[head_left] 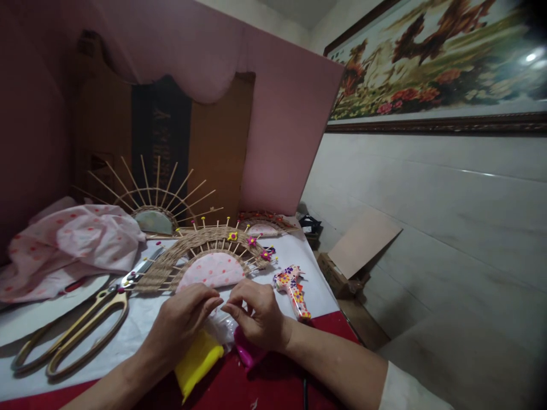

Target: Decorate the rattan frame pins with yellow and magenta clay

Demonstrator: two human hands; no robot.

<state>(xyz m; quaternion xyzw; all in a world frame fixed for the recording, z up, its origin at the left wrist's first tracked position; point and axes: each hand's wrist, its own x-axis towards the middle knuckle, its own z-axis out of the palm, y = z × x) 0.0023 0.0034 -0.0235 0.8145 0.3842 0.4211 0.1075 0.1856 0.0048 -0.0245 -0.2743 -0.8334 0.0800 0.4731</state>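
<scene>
My left hand [182, 319] and my right hand [255, 312] meet at the table's front, fingertips pinched together over a clear plastic bag [222, 327]. What they pinch is too small to make out. Under the left hand lies a yellow block of clay [197, 360]; under the right one a pink block [248, 352]. Just beyond the hands lies a half-round woven fan [205, 253] with a pink dotted fabric centre, stick spokes and small coloured flowers along its rim.
Large gold-handled scissors [81, 330] lie at the left. A flower-patterned glue gun [294, 290] lies to the right of the fan. Pink dotted cloth [68, 245], two more woven fans [156, 213] and a pink board [282, 125] stand behind. A cardboard box [342, 273] sits on the floor.
</scene>
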